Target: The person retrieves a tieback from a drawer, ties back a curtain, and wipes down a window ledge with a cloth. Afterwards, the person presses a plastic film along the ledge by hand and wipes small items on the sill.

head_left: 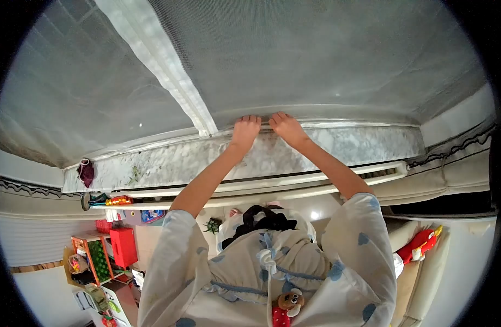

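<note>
My left hand [247, 131] and my right hand [286, 128] are side by side at the bottom edge of a grey mesh screen [316, 60], just above a marbled window sill [337, 146]. The fingers of both hands are curled over the white strip [348, 123] along the screen's lower edge, with a small gap between the hands. Whatever lies under the fingertips is hidden. A white vertical strip [166, 68] on the screen meets the sill to the left of my left hand.
A dark red pouch [86, 173] sits at the sill's left end. A white rail [294, 188] runs below the sill. Lower left are a red box [123, 247] and a shelf [97, 259]; lower right, a red plush toy [419, 245] lies on a sofa [429, 283].
</note>
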Action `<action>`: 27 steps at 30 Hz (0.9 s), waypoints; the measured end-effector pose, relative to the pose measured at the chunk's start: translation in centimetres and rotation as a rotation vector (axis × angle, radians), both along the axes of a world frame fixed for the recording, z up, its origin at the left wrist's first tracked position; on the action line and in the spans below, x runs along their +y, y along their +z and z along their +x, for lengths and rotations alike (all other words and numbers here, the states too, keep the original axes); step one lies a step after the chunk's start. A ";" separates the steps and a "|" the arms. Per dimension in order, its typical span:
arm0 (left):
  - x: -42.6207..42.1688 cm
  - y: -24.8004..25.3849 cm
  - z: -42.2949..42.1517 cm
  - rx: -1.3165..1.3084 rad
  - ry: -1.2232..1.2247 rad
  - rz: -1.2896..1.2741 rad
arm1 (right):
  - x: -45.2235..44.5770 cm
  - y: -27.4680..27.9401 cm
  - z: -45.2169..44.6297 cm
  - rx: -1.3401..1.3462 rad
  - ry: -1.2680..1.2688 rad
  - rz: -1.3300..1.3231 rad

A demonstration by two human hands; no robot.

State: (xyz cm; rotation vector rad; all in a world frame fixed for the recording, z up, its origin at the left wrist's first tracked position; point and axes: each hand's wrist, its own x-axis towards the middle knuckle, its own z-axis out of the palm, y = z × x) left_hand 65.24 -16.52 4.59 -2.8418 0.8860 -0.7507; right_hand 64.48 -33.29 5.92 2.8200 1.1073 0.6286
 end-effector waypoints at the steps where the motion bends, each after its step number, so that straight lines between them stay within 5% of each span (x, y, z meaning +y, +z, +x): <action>1: 0.0 0.0 0.3 -0.005 -0.005 -0.003 | 0.4 -0.5 0.1 -0.017 -0.028 0.021; 13: -1.5 1.4 -1.7 0.076 0.128 0.023 | -8.2 -0.9 -0.6 0.025 -0.232 0.122; 21: -8.7 1.3 0.1 0.040 -0.365 -0.066 | -9.4 -0.2 -0.7 0.041 -0.098 0.209; 27: -9.3 0.8 0.6 0.050 -0.314 -0.150 | -12.4 0.7 -0.7 0.093 -0.166 0.122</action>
